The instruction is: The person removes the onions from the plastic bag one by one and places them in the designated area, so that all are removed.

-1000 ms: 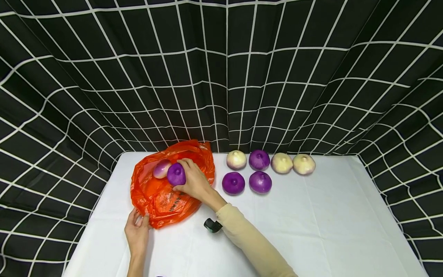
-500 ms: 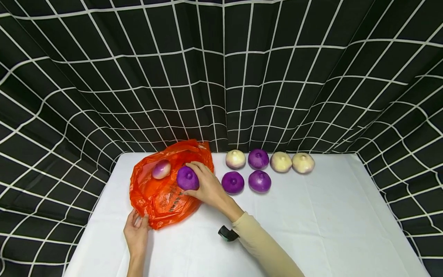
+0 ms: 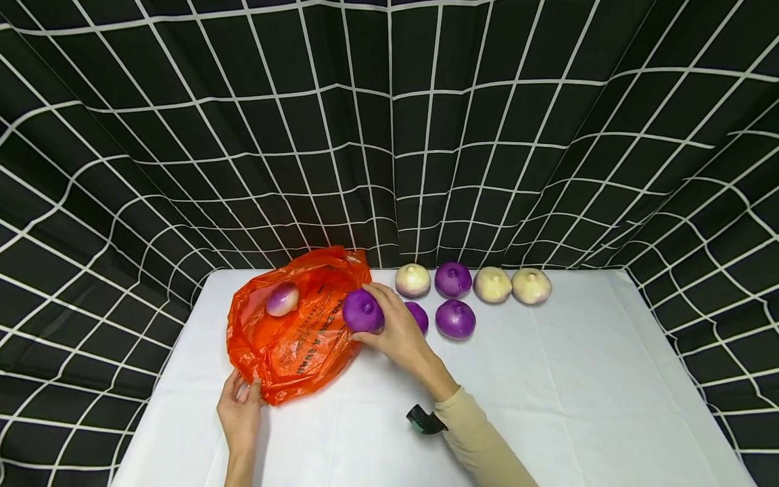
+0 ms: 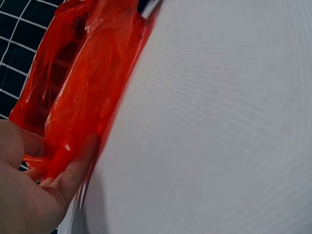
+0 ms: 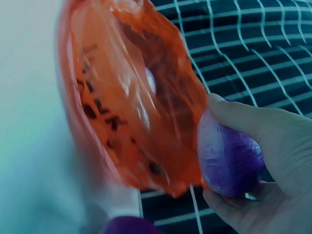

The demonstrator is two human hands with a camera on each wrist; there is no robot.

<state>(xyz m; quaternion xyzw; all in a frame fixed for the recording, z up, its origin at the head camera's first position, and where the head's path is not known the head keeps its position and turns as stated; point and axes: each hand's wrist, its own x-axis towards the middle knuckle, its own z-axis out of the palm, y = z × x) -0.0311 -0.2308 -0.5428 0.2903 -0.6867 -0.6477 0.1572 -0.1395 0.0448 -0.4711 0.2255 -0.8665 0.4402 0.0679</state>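
Observation:
An orange-red plastic bag (image 3: 310, 338) with dark print lies at the table's left, its mouth spread. My left hand (image 3: 239, 409) pinches the bag's near-left rim between thumb and fingers; the left wrist view shows the same grip on the thin film (image 4: 92, 73). In my right hand (image 3: 398, 331) is a purple onion (image 3: 363, 311), held between thumb and fingers just off the bag's right edge. The right wrist view has this onion (image 5: 226, 156) close up, purple with a paler side. One white-and-purple onion (image 3: 282, 299) sits inside the bag.
Right of the bag, a back row holds a pale onion (image 3: 413, 280), a purple onion (image 3: 453, 280) and two more pale ones (image 3: 493, 285). In front are a purple onion (image 3: 455, 319) and another (image 3: 417, 316) partly behind my right hand. A black grid curtain (image 3: 389, 135) surrounds the white table (image 3: 578, 379).
My right hand has carried the purple onion rightward, from over the bag's inside to its right edge. The left hand stays on the rim.

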